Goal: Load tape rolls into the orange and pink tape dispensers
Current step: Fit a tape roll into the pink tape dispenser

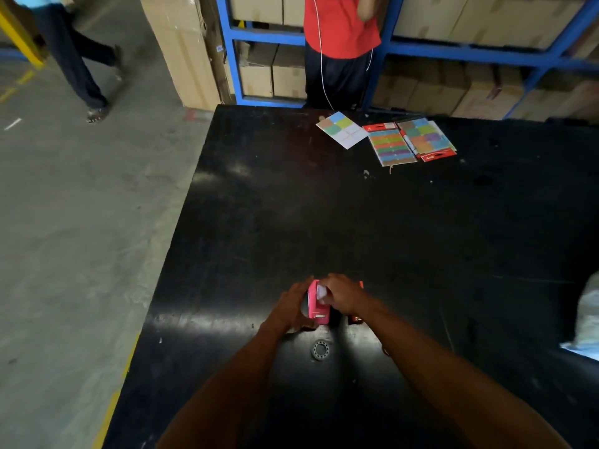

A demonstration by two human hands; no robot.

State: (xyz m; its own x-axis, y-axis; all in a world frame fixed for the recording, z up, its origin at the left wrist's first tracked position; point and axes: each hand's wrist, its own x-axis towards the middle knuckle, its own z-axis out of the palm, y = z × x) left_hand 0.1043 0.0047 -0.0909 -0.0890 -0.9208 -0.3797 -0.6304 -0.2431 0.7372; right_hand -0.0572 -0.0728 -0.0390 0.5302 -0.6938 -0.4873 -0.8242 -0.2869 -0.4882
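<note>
Black table (421,254): left hand (291,307) and right hand (340,294) both clasped around pink dispenser (319,311), labels unreadable.

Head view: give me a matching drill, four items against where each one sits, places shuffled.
Items:
1. pink dispenser
2. orange dispenser
3. tape roll
4. colour sheets

Places:
A. far side of the table
B. flat on the table, nearest the camera
C. between both hands
D. mostly hidden behind the right hand

Pairs: 1-C, 2-D, 3-B, 4-A
</note>
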